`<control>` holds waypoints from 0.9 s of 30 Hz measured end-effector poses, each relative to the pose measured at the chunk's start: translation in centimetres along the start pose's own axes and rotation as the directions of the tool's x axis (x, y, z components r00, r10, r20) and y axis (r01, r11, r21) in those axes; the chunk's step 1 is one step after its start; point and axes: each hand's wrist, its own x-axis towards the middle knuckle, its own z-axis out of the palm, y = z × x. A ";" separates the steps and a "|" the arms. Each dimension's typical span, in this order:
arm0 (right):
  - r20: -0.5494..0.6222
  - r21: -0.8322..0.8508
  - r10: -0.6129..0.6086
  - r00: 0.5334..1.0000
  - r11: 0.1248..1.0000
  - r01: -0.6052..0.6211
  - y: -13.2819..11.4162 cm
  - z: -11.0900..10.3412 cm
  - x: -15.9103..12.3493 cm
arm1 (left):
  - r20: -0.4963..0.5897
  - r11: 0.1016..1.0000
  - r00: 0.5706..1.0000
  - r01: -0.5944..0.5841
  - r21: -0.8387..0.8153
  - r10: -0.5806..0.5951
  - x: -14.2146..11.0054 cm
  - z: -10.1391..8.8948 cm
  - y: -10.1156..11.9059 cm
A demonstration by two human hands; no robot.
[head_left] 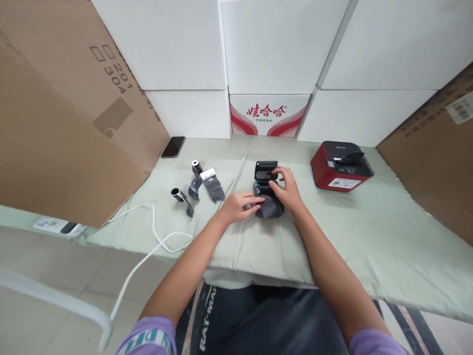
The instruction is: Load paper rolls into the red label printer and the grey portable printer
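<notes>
A small black printer (261,172) with its lid raised lies on the cloth in front of me. A dark roll (264,188) sits in its bay, and a wide dark strip (272,207) spreads toward me over its front. My left hand (241,206) holds the printer's left front side, its fingertips on the strip's edge. My right hand (287,190) grips the right side, thumb by the roll and fingers at the raised lid. The fingers partly hide the bay.
To the left lie a black roll (178,194), another roll (196,167), a white-and-dark roll (213,184) and a phone (173,147). A white cable (153,224) loops nearby. A red printer (342,166) stands right. White boxes (269,114) line the back; brown cartons (74,108) flank the table.
</notes>
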 end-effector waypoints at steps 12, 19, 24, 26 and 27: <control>0.121 0.388 0.214 0.969 0.889 -0.244 0.2 -0.5 0.2 | -0.115 0.984 0.977 0.178 -0.029 -0.181 -0.1 0.4 -0.8; 0.296 0.339 0.252 0.922 0.874 -0.348 1.4 -1.4 -0.1 | -0.043 0.986 0.986 0.163 0.044 -0.161 0.0 0.2 -0.8; 0.370 0.334 0.247 0.896 0.864 -0.376 1.1 -2.0 -0.2 | -0.014 0.979 0.980 0.198 0.045 -0.198 0.2 0.4 -0.4; 0.403 0.324 0.256 0.879 0.858 -0.399 0.8 -1.9 -0.2 | -0.038 0.969 0.969 0.245 0.042 -0.243 0.4 0.6 -0.1; 0.411 0.319 0.266 0.872 0.854 -0.411 0.7 -1.8 -0.2 | -0.049 0.965 0.965 0.259 0.040 -0.257 0.5 0.7 0.1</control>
